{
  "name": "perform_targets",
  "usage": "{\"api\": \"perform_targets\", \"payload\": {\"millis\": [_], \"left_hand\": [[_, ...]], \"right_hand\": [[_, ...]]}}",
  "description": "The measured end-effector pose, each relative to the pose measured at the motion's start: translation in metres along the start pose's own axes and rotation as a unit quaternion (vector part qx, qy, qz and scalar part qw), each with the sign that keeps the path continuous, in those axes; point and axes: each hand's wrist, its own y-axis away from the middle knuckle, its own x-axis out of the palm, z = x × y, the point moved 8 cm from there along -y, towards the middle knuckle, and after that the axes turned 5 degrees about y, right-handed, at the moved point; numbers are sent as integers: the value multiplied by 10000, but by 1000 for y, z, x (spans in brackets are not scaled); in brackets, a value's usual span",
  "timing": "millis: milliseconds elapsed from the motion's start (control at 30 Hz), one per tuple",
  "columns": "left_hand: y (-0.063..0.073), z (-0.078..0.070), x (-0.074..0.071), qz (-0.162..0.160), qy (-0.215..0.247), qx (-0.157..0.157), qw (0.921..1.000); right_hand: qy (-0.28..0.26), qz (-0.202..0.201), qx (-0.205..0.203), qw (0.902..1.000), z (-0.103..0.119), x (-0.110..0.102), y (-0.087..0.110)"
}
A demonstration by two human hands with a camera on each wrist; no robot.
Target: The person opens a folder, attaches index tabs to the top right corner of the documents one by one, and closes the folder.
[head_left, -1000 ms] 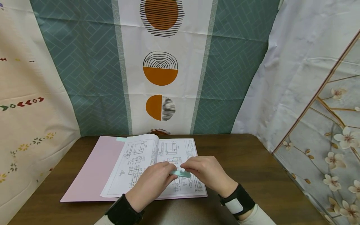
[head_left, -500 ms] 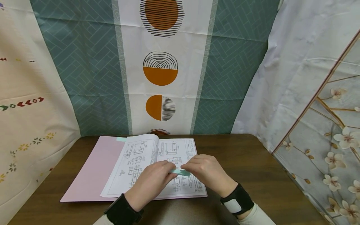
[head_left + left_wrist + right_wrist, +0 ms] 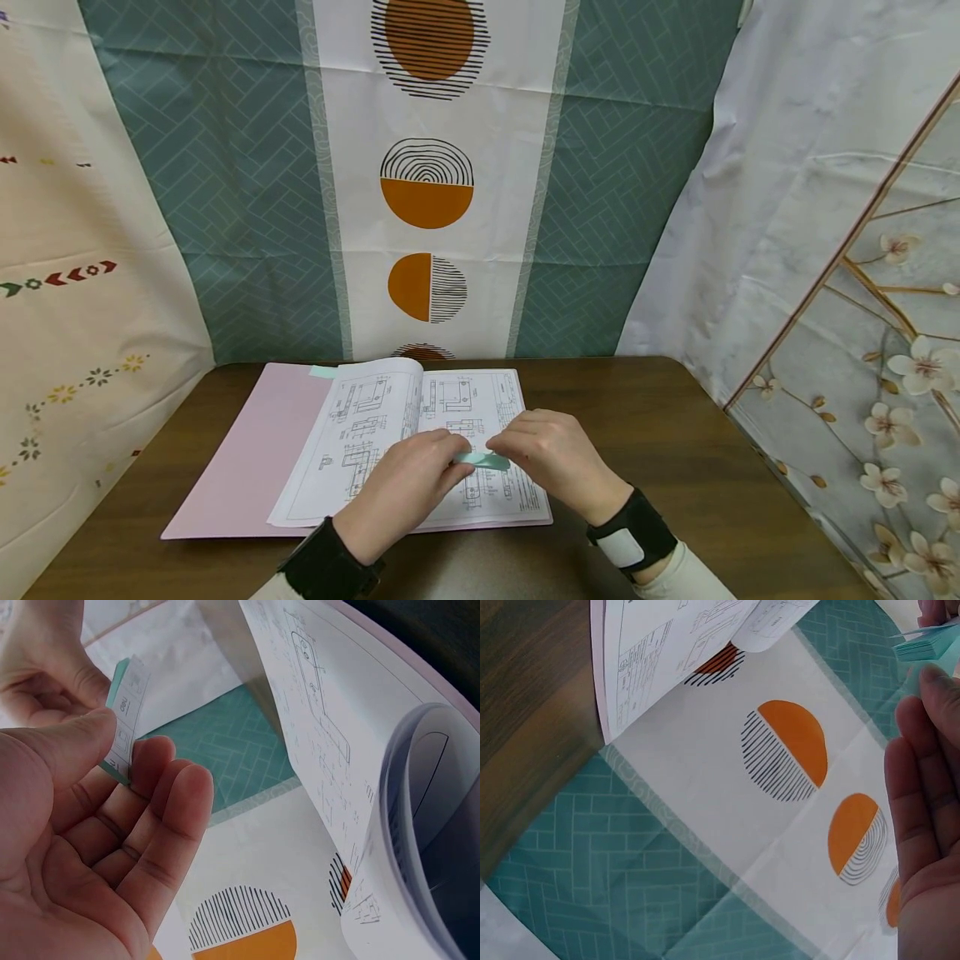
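Head view: green pad held up over the right page of an open book. Left hand pinches pad's left end between thumb and forefinger, other fingers loosely bent. Right hand at pad's right end, fingers bent; cannot tell whether they grip it. Left wrist view: pad's white printed face shows. Book on desk, pink cover spread left.
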Motion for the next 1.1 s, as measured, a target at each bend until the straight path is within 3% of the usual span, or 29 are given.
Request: {"api": "perform_targets", "payload": {"millis": [1100], "left_hand": [[0,-4,4,82,31,114,9999]], "right_hand": [[-108,-76,54,9999,1,-2,-1]]}}
